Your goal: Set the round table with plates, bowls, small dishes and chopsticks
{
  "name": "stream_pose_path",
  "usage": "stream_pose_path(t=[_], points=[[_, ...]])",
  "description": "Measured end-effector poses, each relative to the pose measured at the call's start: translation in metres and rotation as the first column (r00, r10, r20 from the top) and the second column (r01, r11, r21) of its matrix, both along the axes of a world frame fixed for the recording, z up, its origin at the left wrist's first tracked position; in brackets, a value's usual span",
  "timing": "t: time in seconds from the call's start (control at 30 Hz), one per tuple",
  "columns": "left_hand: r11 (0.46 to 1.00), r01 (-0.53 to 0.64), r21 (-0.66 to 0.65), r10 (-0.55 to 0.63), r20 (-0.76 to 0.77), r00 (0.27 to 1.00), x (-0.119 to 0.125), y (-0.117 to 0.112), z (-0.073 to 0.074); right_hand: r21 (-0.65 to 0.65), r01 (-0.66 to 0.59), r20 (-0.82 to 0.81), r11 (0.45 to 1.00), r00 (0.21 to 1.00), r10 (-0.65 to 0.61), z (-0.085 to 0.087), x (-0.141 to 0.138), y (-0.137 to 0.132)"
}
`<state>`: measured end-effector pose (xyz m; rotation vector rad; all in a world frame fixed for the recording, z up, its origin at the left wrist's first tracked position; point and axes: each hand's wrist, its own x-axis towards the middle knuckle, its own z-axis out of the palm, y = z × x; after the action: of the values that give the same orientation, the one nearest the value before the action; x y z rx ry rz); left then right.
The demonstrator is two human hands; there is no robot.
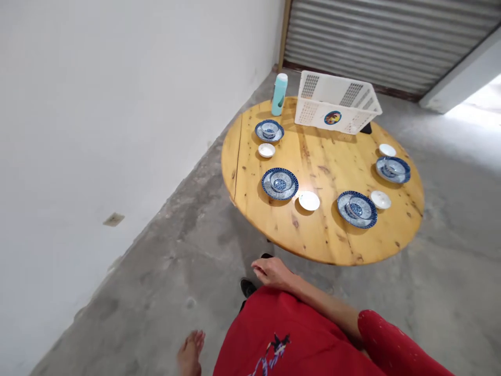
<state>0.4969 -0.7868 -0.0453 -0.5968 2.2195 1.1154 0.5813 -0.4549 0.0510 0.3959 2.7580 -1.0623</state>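
Observation:
My right hand (273,272) hangs in front of my red shirt, below the near edge of a round wooden table (324,156). Its fingers lie loosely stretched and hold nothing. Low at my left side is my left hand (190,352), fingers straight, also holding nothing. Several blue-patterned plates stand on the table, each with a bowl on it; the nearest are one plate (279,184) and another plate (357,209). A small white dish (309,200) sits beside each setting. Neither hand touches the table.
A white plastic basket (336,102) and a teal bottle (279,94) stand at the table's far side. A white wall runs along the left, a rolling shutter (391,36) closes the back. Bare concrete floor (156,271) surrounds the table. My dark shoe (247,287) shows below.

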Motion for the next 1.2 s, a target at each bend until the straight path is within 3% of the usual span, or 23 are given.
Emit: stream_pose_path(t=[0.1, 0.23, 0.4, 0.5, 0.6, 0.77, 0.83, 0.93, 1.03, 1.2], points=[[0.983, -0.141, 0.117, 0.131, 0.087, 0.988, -0.081, 0.046, -0.024, -0.001, 0.116, 0.023, 0.993, 0.993, -0.116, -0.003, -0.009, 0.012], [0.957, -0.06, 0.283, 0.063, 0.0, 0.998, -0.158, 0.123, -0.018, -0.035, 0.243, -0.009, 0.969, 0.97, -0.244, -0.016, -0.039, 0.032], [0.929, 0.223, 0.297, -0.173, -0.186, 0.967, -0.216, 0.202, 0.016, -0.104, 0.347, -0.065, 0.932, 0.933, -0.354, -0.024, -0.099, 0.061], [0.893, 0.402, 0.2, -0.336, -0.297, 0.894, -0.251, 0.238, 0.043, -0.16, 0.397, -0.123, 0.904, 0.9, -0.418, -0.02, -0.128, 0.082], [0.852, 0.499, 0.158, -0.406, -0.403, 0.82, -0.287, 0.281, 0.072, -0.183, 0.464, -0.17, 0.867, 0.854, -0.492, -0.015, -0.146, 0.101], [0.714, 0.674, 0.188, -0.523, -0.496, 0.693, -0.341, 0.385, 0.117, -0.202, 0.579, -0.249, 0.79, 0.75, -0.613, -0.01, -0.156, 0.121], [0.652, 0.73, 0.205, -0.547, -0.54, 0.64, -0.361, 0.434, 0.129, -0.205, 0.639, -0.25, 0.741, 0.698, -0.671, -0.011, -0.156, 0.123], [0.514, 0.815, 0.267, -0.59, -0.58, 0.562, -0.388, 0.51, 0.14, -0.193, 0.754, -0.243, 0.628, 0.583, -0.775, -0.016, -0.154, 0.122], [0.398, 0.867, 0.298, -0.649, -0.577, 0.496, -0.412, 0.587, 0.143, -0.175, 0.855, -0.225, 0.488, 0.448, -0.865, -0.022, -0.155, 0.117], [0.283, 0.924, 0.257, -0.76, -0.527, 0.38, -0.438, 0.694, 0.134, -0.181, 0.962, -0.113, 0.203, 0.185, -0.976, -0.023, -0.181, 0.1]])
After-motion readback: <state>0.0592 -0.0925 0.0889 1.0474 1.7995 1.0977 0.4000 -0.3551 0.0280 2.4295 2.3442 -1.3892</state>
